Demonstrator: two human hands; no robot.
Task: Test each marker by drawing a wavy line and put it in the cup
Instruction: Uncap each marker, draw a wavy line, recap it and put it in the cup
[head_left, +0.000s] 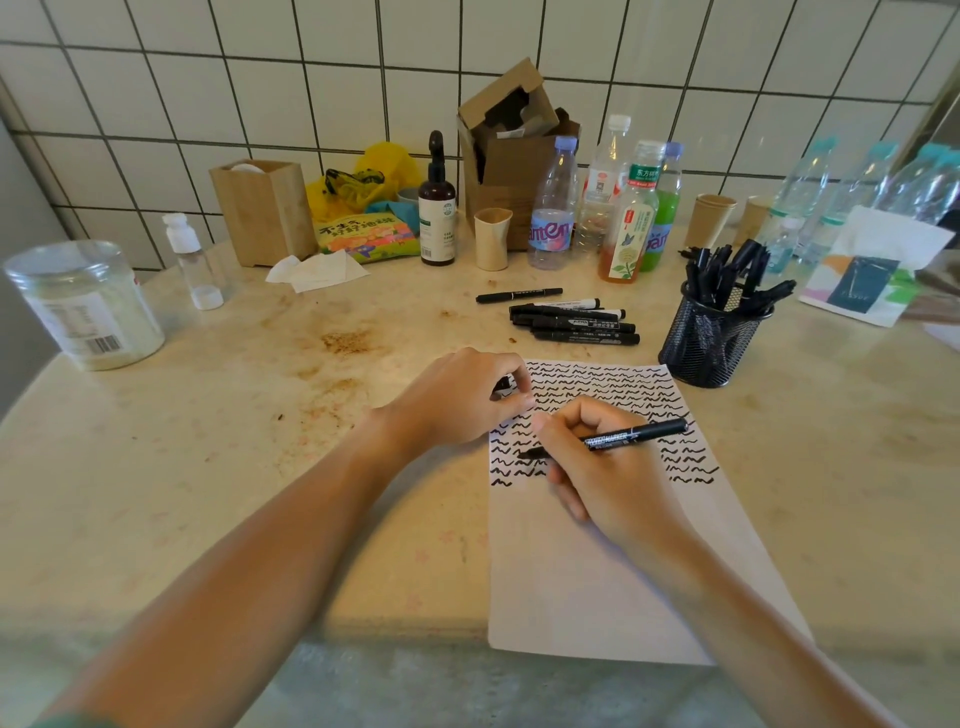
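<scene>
Black marker (618, 439) tip touching wavy-lined paper (597, 571).

Matt white paper sheet (597, 571), black wire-mesh metal cup (709, 343), glossy wall tiles (291, 73), stained stone-like tabletop (234, 415)

We saw soft, even daylight, bright without harsh glare. The hands cast only faint shadows on the paper (597, 571). The wide lens bowed the tiled wall (311, 78) and stretched the frame's edges. The plastic jar (85, 304) at left and the bottles (857, 182) at far right were smeared and blurred; the centre stayed sharp.
</scene>
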